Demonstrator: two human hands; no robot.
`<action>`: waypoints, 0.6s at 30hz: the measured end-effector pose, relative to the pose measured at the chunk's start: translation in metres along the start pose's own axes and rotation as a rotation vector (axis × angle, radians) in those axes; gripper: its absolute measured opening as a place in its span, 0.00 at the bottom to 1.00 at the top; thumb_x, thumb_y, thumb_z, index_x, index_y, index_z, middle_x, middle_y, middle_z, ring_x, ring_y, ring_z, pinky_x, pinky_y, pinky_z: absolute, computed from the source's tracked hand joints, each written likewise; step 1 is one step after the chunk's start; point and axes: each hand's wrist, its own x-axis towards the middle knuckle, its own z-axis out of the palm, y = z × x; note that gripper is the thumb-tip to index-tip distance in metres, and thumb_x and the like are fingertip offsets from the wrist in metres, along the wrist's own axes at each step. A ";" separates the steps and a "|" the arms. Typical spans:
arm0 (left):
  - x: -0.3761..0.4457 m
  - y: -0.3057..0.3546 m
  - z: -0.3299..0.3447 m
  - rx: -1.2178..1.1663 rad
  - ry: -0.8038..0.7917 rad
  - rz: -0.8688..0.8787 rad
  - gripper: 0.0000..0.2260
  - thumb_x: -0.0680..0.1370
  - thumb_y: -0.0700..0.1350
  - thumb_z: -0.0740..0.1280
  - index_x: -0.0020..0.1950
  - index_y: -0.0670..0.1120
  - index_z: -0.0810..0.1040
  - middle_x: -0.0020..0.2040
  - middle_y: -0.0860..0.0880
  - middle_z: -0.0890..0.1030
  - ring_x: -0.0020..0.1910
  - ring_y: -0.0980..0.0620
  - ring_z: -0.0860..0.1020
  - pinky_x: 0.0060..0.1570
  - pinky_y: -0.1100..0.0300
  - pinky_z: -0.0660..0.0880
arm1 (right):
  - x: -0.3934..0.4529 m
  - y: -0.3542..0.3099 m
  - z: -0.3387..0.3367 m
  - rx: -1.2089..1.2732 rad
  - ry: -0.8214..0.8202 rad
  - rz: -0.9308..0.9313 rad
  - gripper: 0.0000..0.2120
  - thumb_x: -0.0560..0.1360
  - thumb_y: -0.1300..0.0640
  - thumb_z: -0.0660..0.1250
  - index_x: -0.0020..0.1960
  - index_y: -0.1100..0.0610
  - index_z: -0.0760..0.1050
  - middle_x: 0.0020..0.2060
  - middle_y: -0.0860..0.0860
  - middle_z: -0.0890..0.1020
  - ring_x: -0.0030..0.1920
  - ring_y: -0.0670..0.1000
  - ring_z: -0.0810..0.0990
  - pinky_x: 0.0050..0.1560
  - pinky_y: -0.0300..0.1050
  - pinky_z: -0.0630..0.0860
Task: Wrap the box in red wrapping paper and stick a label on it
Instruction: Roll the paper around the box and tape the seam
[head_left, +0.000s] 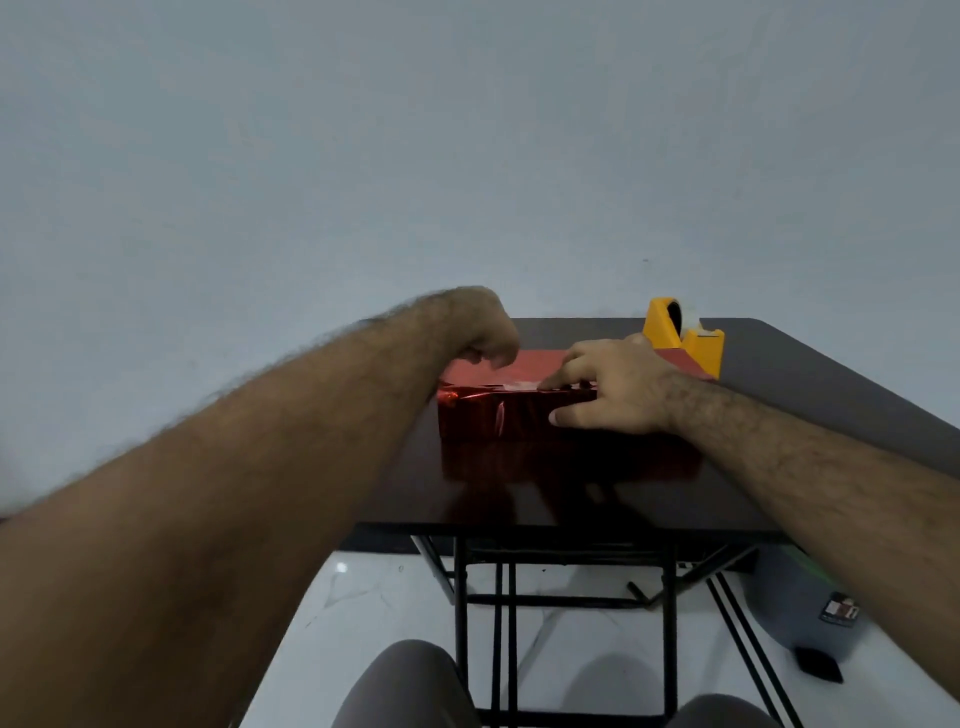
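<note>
Pinning the box (519, 415) mid-table, right hand (613, 395) presses flat on the seam; left hand (485, 332) curled, grip contents unclear.

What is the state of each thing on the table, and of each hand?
box: covered in red paper, lying flat on the table.
tape strip: lying on the paper seam on top.
left hand: fingers curled, over the box's far left corner.
right hand: spread on the box, fingers pressing the seam.
tape dispenser: upright behind the box, roll loaded.
</note>
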 end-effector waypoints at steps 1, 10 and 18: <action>0.000 0.001 0.000 -0.065 0.026 0.015 0.11 0.73 0.47 0.78 0.39 0.42 0.80 0.31 0.48 0.79 0.25 0.50 0.74 0.31 0.61 0.71 | 0.000 0.000 0.000 0.012 -0.002 0.003 0.28 0.73 0.27 0.66 0.68 0.37 0.80 0.62 0.39 0.77 0.64 0.44 0.75 0.68 0.58 0.65; 0.001 -0.027 0.009 -0.012 -0.066 -0.027 0.27 0.68 0.64 0.82 0.39 0.42 0.78 0.34 0.47 0.80 0.34 0.47 0.80 0.44 0.52 0.77 | -0.002 0.004 0.012 0.187 0.060 0.069 0.37 0.61 0.20 0.60 0.63 0.36 0.82 0.58 0.36 0.77 0.62 0.42 0.75 0.66 0.56 0.65; 0.001 -0.019 0.017 -0.149 -0.057 -0.030 0.30 0.66 0.67 0.82 0.48 0.41 0.82 0.42 0.47 0.85 0.40 0.47 0.82 0.48 0.54 0.80 | 0.005 0.005 0.007 0.200 0.044 0.086 0.35 0.60 0.18 0.61 0.58 0.34 0.84 0.54 0.35 0.78 0.59 0.40 0.76 0.69 0.59 0.66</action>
